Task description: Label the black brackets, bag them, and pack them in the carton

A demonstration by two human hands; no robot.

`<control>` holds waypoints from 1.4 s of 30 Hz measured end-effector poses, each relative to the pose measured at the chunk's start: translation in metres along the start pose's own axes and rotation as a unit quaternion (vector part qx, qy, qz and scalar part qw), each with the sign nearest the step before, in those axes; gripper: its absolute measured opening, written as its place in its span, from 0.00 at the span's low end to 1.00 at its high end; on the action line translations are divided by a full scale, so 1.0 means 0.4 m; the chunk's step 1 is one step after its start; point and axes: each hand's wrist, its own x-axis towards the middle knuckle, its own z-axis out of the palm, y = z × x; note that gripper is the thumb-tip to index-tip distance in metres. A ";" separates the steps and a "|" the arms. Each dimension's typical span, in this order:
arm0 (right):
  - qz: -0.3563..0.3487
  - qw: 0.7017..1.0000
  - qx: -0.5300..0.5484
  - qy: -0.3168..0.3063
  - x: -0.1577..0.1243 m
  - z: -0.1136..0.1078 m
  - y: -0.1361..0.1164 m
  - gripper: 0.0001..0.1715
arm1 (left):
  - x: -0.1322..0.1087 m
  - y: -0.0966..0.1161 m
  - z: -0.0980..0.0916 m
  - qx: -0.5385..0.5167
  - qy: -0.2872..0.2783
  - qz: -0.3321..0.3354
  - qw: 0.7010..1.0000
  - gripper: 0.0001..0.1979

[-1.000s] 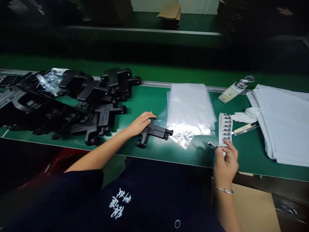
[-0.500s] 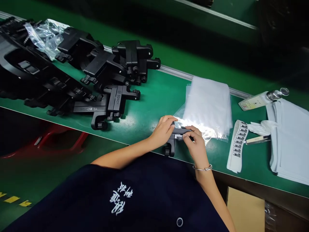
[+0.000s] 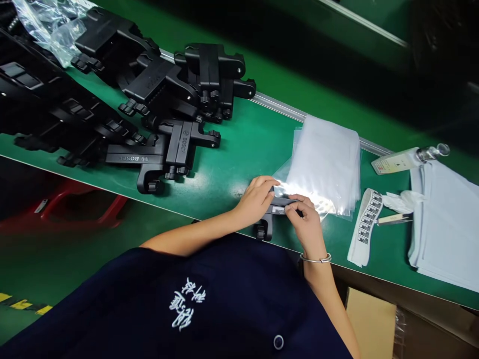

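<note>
A black plastic bracket with a small knob at its lower end lies at the front edge of the green table. A small white label sits on its side face. My left hand is closed around the left end of the bracket. At the other end, my right hand grips the bracket with bent fingers, its thumb beside the label. Both hands partly cover the bracket. Just behind them lies a stack of clear plastic bags.
Several similar black brackets are piled at the left, with crumpled clear plastic behind. To the right are a strip of printed labels, a pump bottle, a cutter-like tool and white sheets. A red stool stands below.
The view has shifted slightly. My right thumb has moved off the label a little to the right, so the label shows more fully. Both hands stay on the bracket.
</note>
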 end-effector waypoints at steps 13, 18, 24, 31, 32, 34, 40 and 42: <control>-0.008 1.000 -0.015 -0.004 0.000 -0.001 0.000 0.10 | 0.002 0.003 0.004 0.007 0.000 -0.003 1.000 0.16; -0.026 0.998 -0.049 0.002 -0.002 0.006 -0.007 0.11 | -0.016 -0.003 -0.023 0.035 0.034 0.057 0.997 0.17; -0.053 0.996 -0.077 -0.011 -0.005 -0.011 -0.001 0.12 | -0.039 -0.038 -0.102 0.164 -0.172 0.256 0.937 0.15; -0.134 0.976 -0.118 -0.124 -0.008 -0.100 0.056 0.32 | 0.028 -0.051 -0.155 0.131 -0.250 0.334 0.899 0.20; -0.138 0.975 -0.123 -0.126 -0.008 -0.102 0.062 0.31 | 0.040 -0.046 -0.157 0.119 -0.255 0.340 0.897 0.20; -0.145 0.974 -0.121 -0.122 -0.008 -0.100 0.068 0.30 | 0.060 -0.031 -0.152 0.119 -0.261 0.346 0.893 0.21; -0.144 0.975 -0.122 -0.118 -0.008 -0.097 0.072 0.30 | 0.038 0.020 -0.080 0.204 -0.228 0.348 0.886 0.22; -0.156 0.972 -0.132 -0.117 -0.005 -0.099 0.077 0.29 | 0.003 0.016 -0.067 0.209 -0.196 0.351 0.891 0.23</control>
